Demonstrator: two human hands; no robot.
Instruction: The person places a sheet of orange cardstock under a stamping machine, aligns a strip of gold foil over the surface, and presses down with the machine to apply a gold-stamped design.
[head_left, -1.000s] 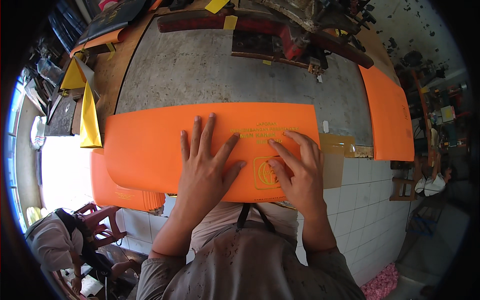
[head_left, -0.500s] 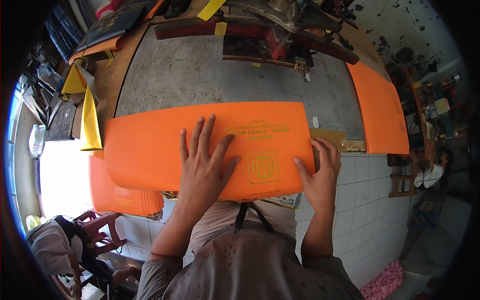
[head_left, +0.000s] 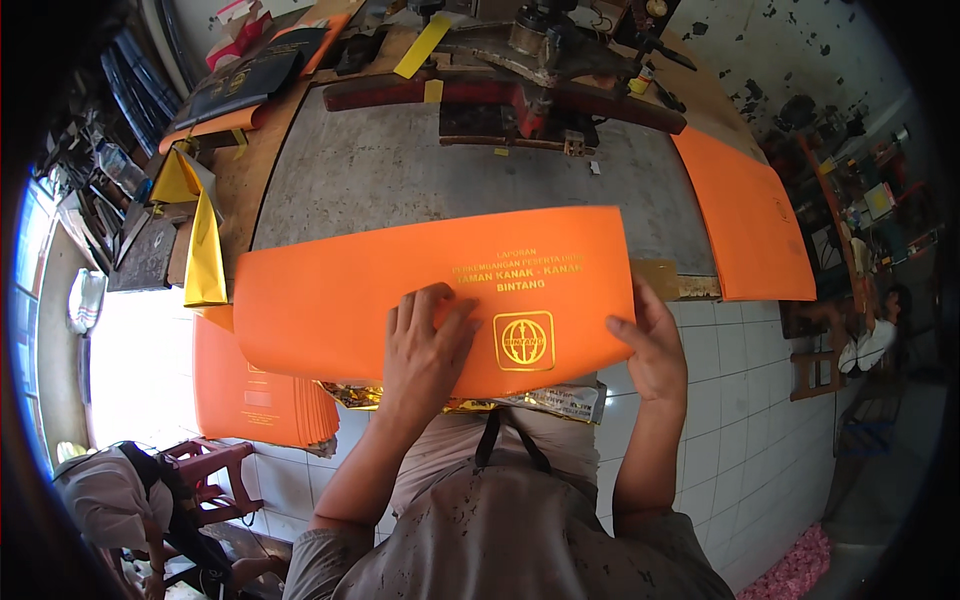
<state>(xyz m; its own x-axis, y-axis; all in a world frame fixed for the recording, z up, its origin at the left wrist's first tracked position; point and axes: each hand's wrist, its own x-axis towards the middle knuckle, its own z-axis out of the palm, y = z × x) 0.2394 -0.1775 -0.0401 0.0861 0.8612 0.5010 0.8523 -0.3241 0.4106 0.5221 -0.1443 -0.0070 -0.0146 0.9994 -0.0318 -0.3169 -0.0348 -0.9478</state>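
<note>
An orange cover sheet [head_left: 340, 300] with gold lettering and a gold square emblem [head_left: 525, 341] lies in front of me, over the near edge of the work surface. My left hand [head_left: 425, 350] rests on its middle, left of the emblem. The fingers are bent and somewhat apart, and nothing shows in them. At the sheet's right edge, my right hand [head_left: 652, 345] grips it, thumb on top and fingers partly hidden behind. Gold and silver foil [head_left: 565, 400] shows below the sheet's near edge.
A press with a red bar [head_left: 500, 95] stands beyond the grey metal surface [head_left: 360, 170]. More orange covers lie right [head_left: 745, 220] and in a stack [head_left: 255, 390] at lower left. Yellow foil [head_left: 205, 250] hangs at left. A person [head_left: 115, 500] is at lower left.
My left hand has drawn its spread fingers back into a bend and moved nearer me and right. The sheet's right side has shifted slightly right, my right hand still at its edge.
</note>
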